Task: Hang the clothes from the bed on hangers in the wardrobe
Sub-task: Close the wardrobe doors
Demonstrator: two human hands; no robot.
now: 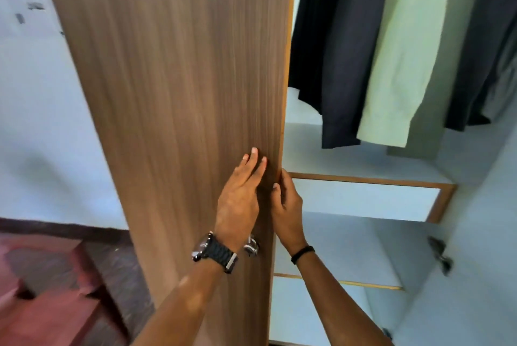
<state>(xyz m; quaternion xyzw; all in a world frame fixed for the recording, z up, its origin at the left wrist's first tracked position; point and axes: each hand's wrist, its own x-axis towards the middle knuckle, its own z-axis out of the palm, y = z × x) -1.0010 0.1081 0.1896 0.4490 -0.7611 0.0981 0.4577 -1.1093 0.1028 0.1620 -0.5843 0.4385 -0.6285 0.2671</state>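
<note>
A tall brown wooden wardrobe door (pixel 173 79) fills the middle of the head view. My left hand (pixel 240 194), with a black watch on the wrist, lies flat with straight fingers against the door's outer face near its right edge. My right hand (pixel 285 205) curls its fingers round that same edge from the inside. Inside the wardrobe hang dark garments (pixel 333 51) and a pale green shirt (pixel 402 60). No bed and no loose clothes are in view.
White shelves (pixel 363 200) with wood trim sit below the hanging clothes. A metal door handle (pixel 251 245) shows under my left wrist. A second door with a handle (pixel 442 256) stands at the right. A red-brown floor (pixel 42 289) lies at the lower left.
</note>
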